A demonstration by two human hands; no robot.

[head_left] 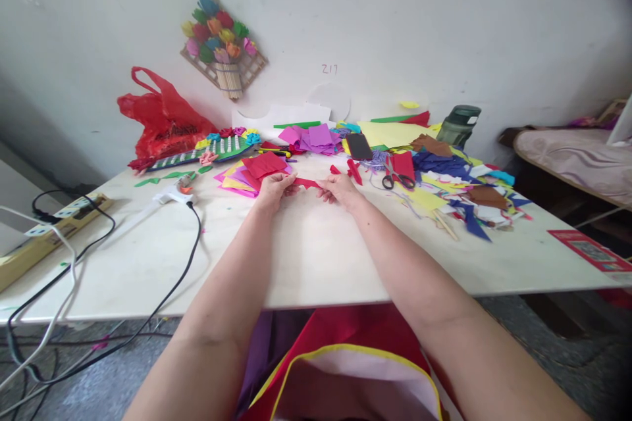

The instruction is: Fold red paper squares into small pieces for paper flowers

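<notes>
A narrow piece of red paper [307, 183] is stretched between my two hands above the white table [326, 250]. My left hand [277, 189] pinches its left end, and my right hand [338, 189] pinches the right end. Just behind my left hand lies a stack of coloured paper squares, with red squares [264, 166] on top of pink and yellow ones. Beyond my right hand are small red rolled or folded pieces [354, 171]. A pair of scissors [397, 177] with dark handles rests to the right.
A white glue gun [175, 194] and its black cable lie left, near a power strip [54, 230]. Paper scraps [474, 191] pile up at right, before a green bottle [459, 125]. Behind are a phone [359, 146], purple paper [320, 137] and a red plastic bag [165, 115].
</notes>
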